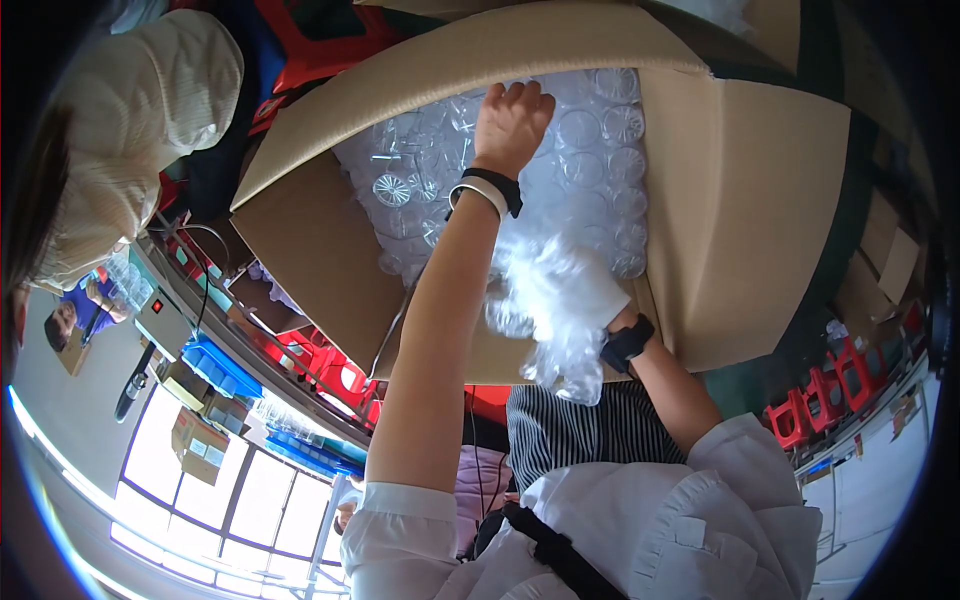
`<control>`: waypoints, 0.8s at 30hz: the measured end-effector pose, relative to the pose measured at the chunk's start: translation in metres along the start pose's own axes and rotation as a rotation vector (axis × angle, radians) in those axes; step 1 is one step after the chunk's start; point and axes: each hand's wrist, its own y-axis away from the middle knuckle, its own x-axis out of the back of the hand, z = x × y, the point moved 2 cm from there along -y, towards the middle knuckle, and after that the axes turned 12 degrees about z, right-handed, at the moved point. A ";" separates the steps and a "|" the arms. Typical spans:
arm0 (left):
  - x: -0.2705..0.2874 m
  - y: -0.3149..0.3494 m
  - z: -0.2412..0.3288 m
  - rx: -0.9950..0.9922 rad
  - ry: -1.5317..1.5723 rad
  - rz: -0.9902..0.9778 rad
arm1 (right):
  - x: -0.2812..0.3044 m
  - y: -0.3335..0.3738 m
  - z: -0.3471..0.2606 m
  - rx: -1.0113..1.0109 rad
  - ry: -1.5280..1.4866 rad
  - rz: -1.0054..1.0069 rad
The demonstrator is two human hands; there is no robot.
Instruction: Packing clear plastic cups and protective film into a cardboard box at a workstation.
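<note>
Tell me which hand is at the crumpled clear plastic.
The right hand, lower in view, with the crumpled clear plastic bunched against it. The left hand is apart from it, farther up, over the round clear pieces in the cardboard box.

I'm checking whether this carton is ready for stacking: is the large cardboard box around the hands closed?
No, the cardboard box is open at the top, with clear plastic pieces visible inside.

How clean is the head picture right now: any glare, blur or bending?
All in the head view: windows at lower left glare white; clear plastic by the right hand looks pale and smeared; the cardboard box has edges bowed by the fisheye; the picture's corners fall dark.
</note>
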 end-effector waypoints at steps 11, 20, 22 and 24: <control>0.085 0.034 0.025 0.451 0.425 0.028 | 0.013 -0.071 -0.020 0.450 0.124 0.513; 0.012 -0.010 -0.008 0.548 0.549 0.066 | 0.007 -0.033 -0.006 0.215 0.129 -0.091; -0.020 -0.011 -0.002 0.822 0.251 -0.028 | 0.001 -0.022 0.002 0.312 0.098 -0.050; -0.042 -0.016 0.004 0.900 0.290 0.011 | 0.000 -0.014 0.010 0.330 0.127 -0.063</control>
